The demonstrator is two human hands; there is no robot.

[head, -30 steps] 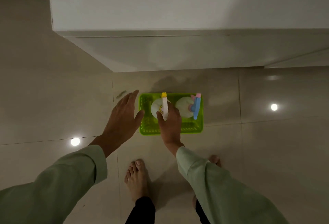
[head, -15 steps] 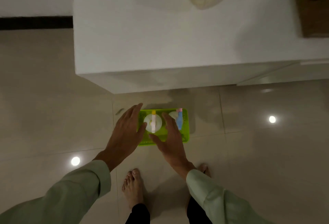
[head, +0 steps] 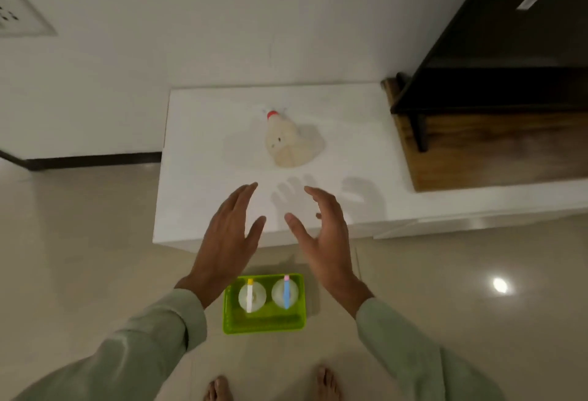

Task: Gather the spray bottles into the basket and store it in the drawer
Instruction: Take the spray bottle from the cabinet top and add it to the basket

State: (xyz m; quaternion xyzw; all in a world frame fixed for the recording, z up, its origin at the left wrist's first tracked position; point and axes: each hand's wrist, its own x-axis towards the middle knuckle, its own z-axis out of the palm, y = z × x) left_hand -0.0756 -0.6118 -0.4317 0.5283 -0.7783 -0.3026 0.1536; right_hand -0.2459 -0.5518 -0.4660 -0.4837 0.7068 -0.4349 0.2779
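At frame centre our left hand (head: 226, 241) and right hand (head: 327, 238) hover empty, fingers (head: 245, 197) spread, above the green basket (head: 264, 326) holding two spray bottles (head: 252, 296).

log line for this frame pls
hands: left, right open, empty | basket: floor, two bottles | third bottle: on cabinet | next: likely grab it

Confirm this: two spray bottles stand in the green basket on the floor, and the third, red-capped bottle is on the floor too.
Not quite. The head view shows the red-capped bottle on the white cabinet, not the floor. Two spray bottles do stand in the green basket on the floor.
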